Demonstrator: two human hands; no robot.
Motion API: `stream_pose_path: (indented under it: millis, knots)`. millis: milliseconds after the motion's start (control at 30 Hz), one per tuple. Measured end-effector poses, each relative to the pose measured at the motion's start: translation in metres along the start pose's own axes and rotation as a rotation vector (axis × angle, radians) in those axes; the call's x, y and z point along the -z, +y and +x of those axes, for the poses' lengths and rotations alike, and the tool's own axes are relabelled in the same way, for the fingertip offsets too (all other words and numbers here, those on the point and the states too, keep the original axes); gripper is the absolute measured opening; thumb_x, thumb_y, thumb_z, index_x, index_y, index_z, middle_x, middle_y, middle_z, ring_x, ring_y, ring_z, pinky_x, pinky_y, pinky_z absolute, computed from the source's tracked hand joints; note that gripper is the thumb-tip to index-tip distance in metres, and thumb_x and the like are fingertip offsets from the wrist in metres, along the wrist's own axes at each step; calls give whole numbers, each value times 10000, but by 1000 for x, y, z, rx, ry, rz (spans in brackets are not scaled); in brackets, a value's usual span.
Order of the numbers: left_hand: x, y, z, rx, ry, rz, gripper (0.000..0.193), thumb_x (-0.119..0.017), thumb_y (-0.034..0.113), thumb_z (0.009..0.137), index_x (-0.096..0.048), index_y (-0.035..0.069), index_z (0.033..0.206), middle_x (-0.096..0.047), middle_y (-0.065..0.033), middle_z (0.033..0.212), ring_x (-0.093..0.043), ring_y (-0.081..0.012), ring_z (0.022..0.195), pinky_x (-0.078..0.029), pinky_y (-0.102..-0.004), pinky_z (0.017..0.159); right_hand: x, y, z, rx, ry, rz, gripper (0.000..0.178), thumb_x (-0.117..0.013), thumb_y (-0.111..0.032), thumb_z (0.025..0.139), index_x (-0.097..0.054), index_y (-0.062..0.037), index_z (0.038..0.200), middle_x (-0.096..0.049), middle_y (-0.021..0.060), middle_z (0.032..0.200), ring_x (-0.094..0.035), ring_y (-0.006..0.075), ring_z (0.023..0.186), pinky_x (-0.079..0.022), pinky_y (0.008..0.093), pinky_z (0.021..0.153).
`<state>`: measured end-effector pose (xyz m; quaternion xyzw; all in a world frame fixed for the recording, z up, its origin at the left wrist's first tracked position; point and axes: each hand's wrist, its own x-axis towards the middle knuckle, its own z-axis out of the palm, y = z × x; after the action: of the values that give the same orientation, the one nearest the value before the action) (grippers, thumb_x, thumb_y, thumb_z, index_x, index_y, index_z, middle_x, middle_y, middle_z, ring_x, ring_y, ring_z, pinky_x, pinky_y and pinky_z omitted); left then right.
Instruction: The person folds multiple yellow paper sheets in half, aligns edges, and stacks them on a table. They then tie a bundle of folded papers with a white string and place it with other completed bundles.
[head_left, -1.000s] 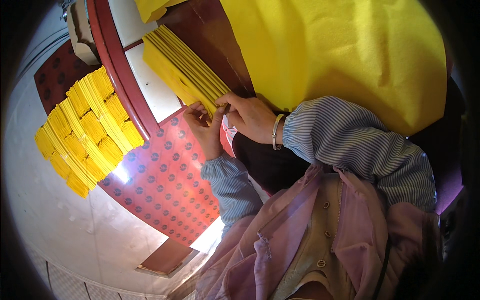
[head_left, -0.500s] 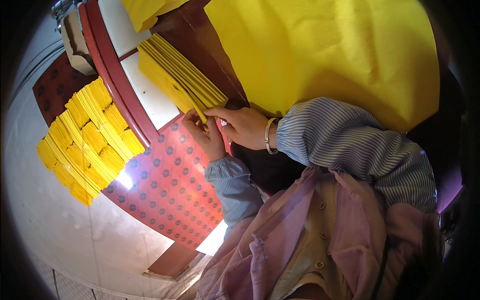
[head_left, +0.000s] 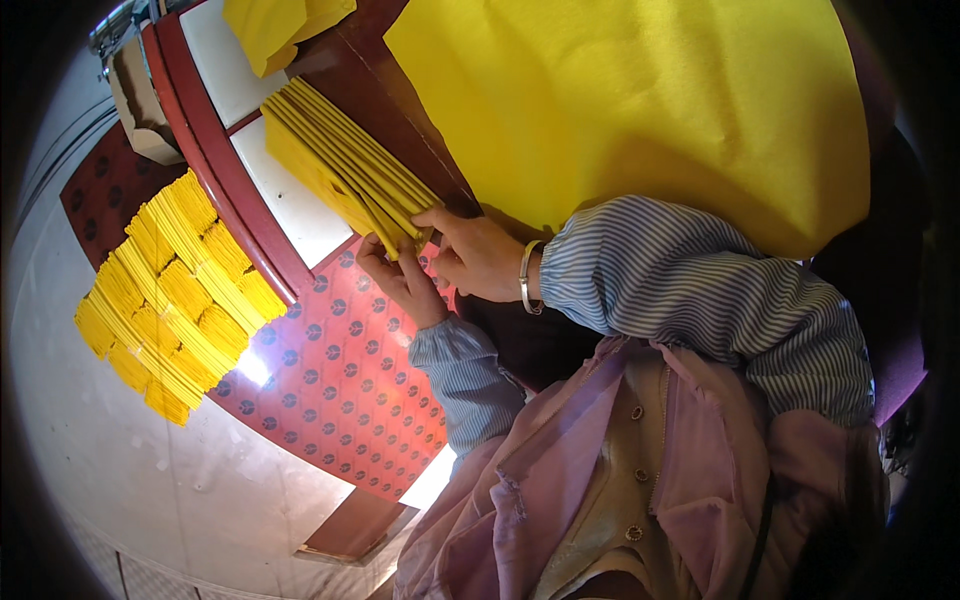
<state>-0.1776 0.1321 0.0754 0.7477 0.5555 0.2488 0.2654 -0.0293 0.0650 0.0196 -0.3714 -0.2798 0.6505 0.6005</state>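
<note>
- While holding a folded yellow stack (head_left: 340, 160), pinches its near end with left hand (head_left: 408, 283) and right hand (head_left: 483, 254).
- Works beside a large yellow sheet (head_left: 640, 110).

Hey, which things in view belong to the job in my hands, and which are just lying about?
Belongs to the job:
folded yellow stack, near end held by left hand and right hand
large yellow sheet and piled yellow bundles, likely, by matching colour

Apparently just lying about:
brown cardboard
red patterned floor sheet
</note>
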Motion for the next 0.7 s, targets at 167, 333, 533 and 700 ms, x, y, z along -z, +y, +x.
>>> stream_pose_path:
  millis: [167, 333, 533, 700]
  knots:
    - [3, -2, 1, -9, -71, -14, 427, -707, 29, 971, -474, 38, 1329, -524, -85, 1228, -558, -175, 1102, -496, -315, 971, 2, -2, -1, -46, -126, 100, 567, -542, -67, 952, -423, 8, 1501, -757, 190, 843, -756, 292, 703, -615, 395, 688]
    - [1, -7, 1, 28, -12, 86, 441, -731, 58, 979, -469, 48, 1333, -536, -71, 1201, -556, -155, 1038, -498, -303, 879, -1, -3, -2, -47, -151, 18, 587, -596, -137, 940, -470, -21, 1501, -764, 249, 940, -774, 386, 842, -618, 467, 778]
    - [-7, -7, -2, -52, 55, 106, 379, -701, 106, 1028, -471, 40, 1322, -538, -69, 1213, -570, -143, 1016, -501, -285, 851, -1, -3, -5, 58, -136, -3, 565, -593, -163, 953, -461, -40, 1489, -760, 245, 943, -749, 431, 856, -596, 520, 782]
    - [-11, -9, -3, -41, 79, 27, 329, -655, 109, 1062, -467, 34, 1322, -541, -75, 1224, -582, -156, 1088, -519, -299, 909, -2, -4, -4, 81, -28, -177, 550, -599, -224, 975, -432, -15, 1455, -751, 248, 912, -737, 440, 829, -576, 543, 743]
